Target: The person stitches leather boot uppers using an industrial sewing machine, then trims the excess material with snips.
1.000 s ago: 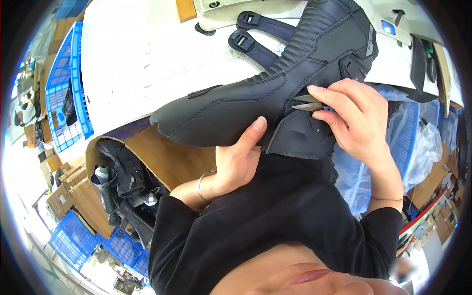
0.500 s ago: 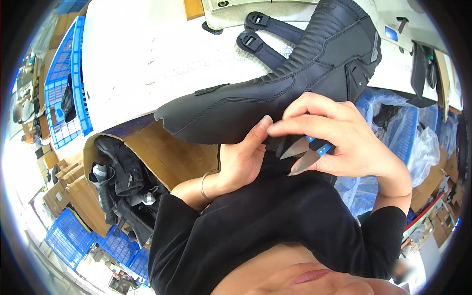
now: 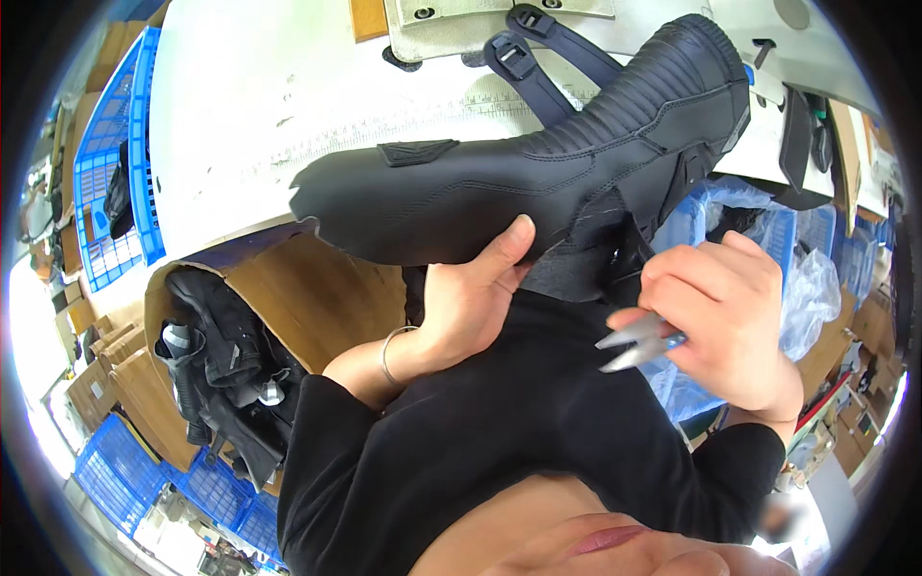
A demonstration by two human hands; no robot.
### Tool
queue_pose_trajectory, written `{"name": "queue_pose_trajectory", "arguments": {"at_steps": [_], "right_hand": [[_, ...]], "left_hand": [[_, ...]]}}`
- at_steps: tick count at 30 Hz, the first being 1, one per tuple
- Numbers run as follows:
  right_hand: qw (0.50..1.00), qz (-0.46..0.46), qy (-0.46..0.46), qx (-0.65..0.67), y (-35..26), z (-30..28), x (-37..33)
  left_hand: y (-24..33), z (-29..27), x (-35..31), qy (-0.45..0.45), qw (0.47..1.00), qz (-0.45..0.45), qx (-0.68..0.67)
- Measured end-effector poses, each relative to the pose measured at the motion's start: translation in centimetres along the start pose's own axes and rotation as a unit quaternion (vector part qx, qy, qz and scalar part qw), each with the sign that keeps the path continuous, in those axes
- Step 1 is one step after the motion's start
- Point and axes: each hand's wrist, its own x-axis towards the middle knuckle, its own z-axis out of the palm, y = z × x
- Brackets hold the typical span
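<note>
A black boot upper [image 3: 451,202] with ribbed panels and stitched seams lies over the table's front edge, its ribbed end pointing to the far right. My left hand [image 3: 475,302] grips its near edge, thumb on top and fingers hidden beneath. In my right hand [image 3: 720,317], closed beside the upper's loose near flap [image 3: 581,254], is a pair of thread snips [image 3: 634,344]; the blades point left, parted, with a bit of blue handle showing. Whether the right fingertips also touch the flap, I cannot tell. Two black buckle straps [image 3: 528,82] extend from the upper's far side.
The white table [image 3: 230,125] has a sewing machine base [image 3: 499,12] at its back. A blue crate [image 3: 149,144] stands on the left. Below it, a cardboard box [image 3: 307,298] holds black pieces [image 3: 226,336]. A plastic-lined blue bin [image 3: 802,230] is at the right.
My right hand has moved right and down, away from my left thumb, carrying the snips. The upper has turned slightly, and its near flap now shows. My left hand stays on the near edge.
</note>
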Motion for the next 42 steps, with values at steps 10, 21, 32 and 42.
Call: {"name": "queue_pose_trajectory", "arguments": {"at_steps": [10, 21, 32, 42], "right_hand": [[0.993, 0.077, 0.086, 0.004, 3.4, 0.5, 2.9], [0.991, -0.023, 0.126, -0.034, 6.1, 4.0, 1.1], [0.987, -0.068, 0.130, -0.060, 6.1, 3.9, 1.6], [0.978, -0.086, 0.135, -0.134, 5.4, 3.5, 1.9]], "left_hand": [[0.4, 0.7, 0.8, -0.026, 0.997, -0.023, 0.064], [0.2, 0.0, 1.1, -0.022, 0.997, -0.032, 0.060], [0.2, -0.1, 1.2, -0.029, 0.997, -0.031, 0.068], [0.2, -0.3, 1.1, -0.014, 0.996, -0.035, 0.079]]}}
